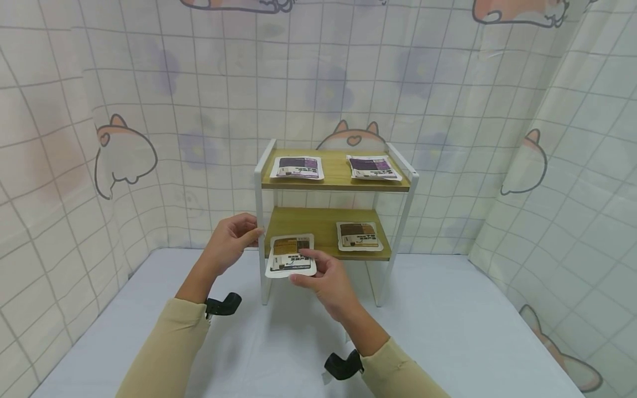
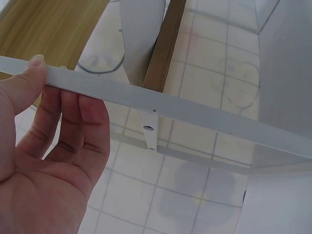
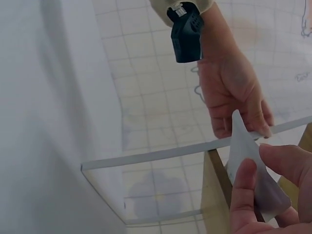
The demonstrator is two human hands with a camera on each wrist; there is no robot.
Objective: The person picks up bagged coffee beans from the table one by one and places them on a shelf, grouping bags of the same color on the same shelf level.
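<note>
My left hand [image 1: 230, 243] pinches the left white post of a small two-tier shelf [image 1: 338, 187]. In the left wrist view, the thumb of that hand [image 2: 53, 156] lies on one side of the white post [image 2: 195, 114] and the curled fingers on the other. A flat white-edged packet [image 1: 285, 262] with a brown and white label is tilted at the lower board's front left. My right hand [image 1: 328, 282] holds its right edge between thumb and fingers. From the right wrist, the packet [image 3: 248, 170] shows its pale back, bent and partly covered by the fingers.
Another brown-labelled packet [image 1: 358, 237] lies at the right of the lower board [image 1: 325, 215]. Purple-labelled packets lie on the upper board, one at left [image 1: 297, 167] and a small stack at right [image 1: 373, 167]. The shelf stands on a white-covered table [image 1: 448, 320] before a grid-patterned curtain [image 1: 224, 110].
</note>
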